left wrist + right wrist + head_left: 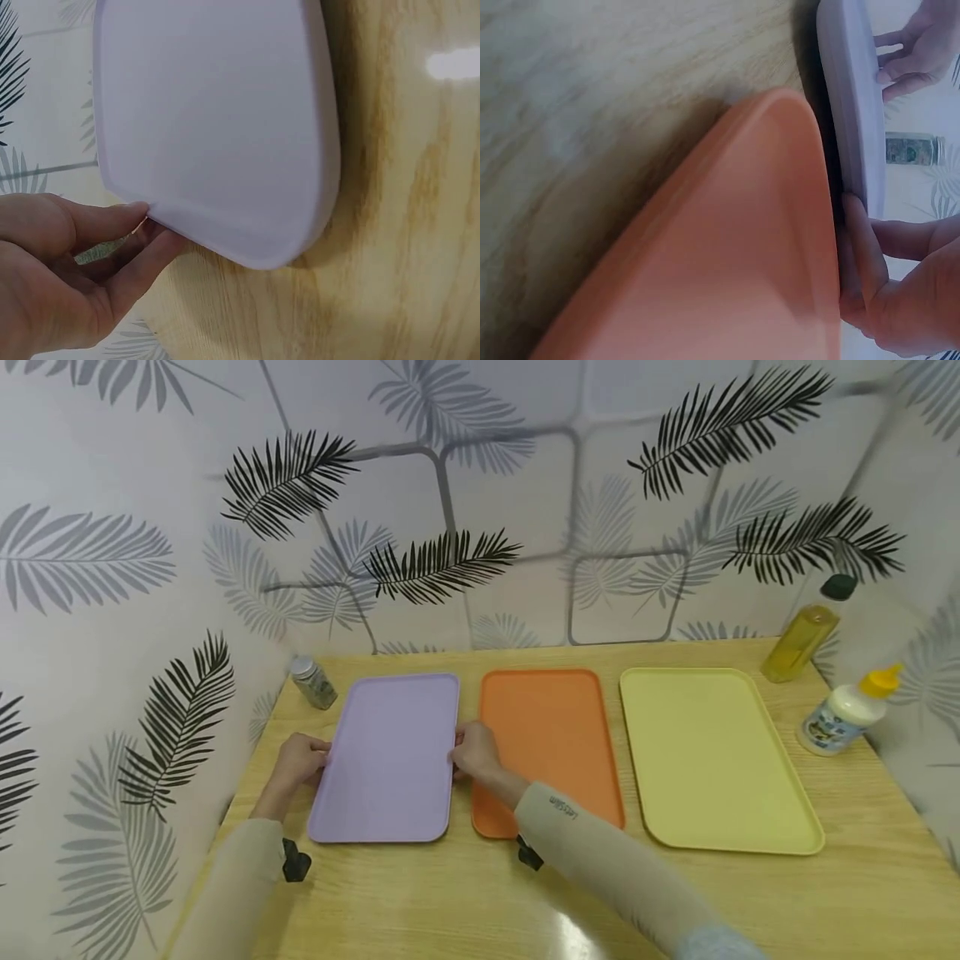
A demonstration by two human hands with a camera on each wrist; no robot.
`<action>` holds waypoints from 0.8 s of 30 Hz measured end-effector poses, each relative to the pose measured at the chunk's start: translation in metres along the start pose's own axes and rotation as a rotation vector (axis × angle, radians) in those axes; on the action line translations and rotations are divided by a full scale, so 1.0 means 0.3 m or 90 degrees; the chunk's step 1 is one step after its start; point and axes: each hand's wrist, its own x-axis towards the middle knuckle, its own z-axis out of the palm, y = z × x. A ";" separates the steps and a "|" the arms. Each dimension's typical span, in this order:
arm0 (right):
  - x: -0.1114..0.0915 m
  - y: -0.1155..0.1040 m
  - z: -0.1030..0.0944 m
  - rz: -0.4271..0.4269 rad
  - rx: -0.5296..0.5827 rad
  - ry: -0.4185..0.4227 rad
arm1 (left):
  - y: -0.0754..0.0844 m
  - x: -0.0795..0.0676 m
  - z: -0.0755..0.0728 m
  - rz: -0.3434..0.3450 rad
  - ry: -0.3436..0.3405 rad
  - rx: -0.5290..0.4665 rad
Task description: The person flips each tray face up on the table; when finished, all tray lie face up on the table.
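A pale purple tray (390, 760) lies at the left of the wooden table, held at both long sides. My left hand (302, 758) pinches its left rim; in the left wrist view the thumb lies on the rim and the fingers (150, 262) go under it. At the opposite side my right hand (476, 752) grips the right rim, beside the orange tray (555, 735). The right wrist view shows the right fingers (866, 247) at the purple tray's side, partly behind the orange tray's edge. A small shaker jar (313, 682) stands near the purple tray's far left corner.
A yellow tray (712, 760) lies to the right of the orange one. Beyond it stand an oil bottle (801, 643) with a dark cap and a white glue-like bottle (840, 720) with a yellow nozzle. A leaf-patterned wall covering (510, 510) closes off the table's back and left.
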 end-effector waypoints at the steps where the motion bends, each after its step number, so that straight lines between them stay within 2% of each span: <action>1: 0.001 0.000 0.003 -0.009 -0.030 -0.001 | 0.000 0.002 0.001 0.004 0.005 0.010; 3: 0.004 -0.003 0.007 -0.022 -0.095 -0.002 | 0.004 0.005 0.001 0.012 0.014 0.034; 8: 0.013 -0.024 0.008 -0.031 -0.197 -0.002 | 0.032 0.022 -0.016 0.039 0.020 0.084; 13: 0.029 -0.034 0.014 -0.031 -0.249 -0.010 | 0.054 0.032 -0.028 0.022 0.004 0.095; 15: 0.029 -0.029 0.023 -0.046 -0.244 -0.015 | 0.052 0.018 -0.021 0.018 0.007 0.133; 17: 0.016 -0.022 0.028 -0.079 -0.230 -0.014 | 0.055 -0.005 0.006 0.035 0.050 0.202; 20: -0.024 -0.016 0.007 -0.127 -0.241 0.001 | 0.092 -0.037 0.075 0.090 0.164 0.290; 22: -0.062 -0.017 -0.033 -0.148 -0.265 0.017 | 0.133 -0.058 0.131 0.137 0.254 0.298; 24: -0.097 -0.011 -0.088 -0.175 -0.296 0.032 | 0.176 -0.078 0.181 0.186 0.315 0.291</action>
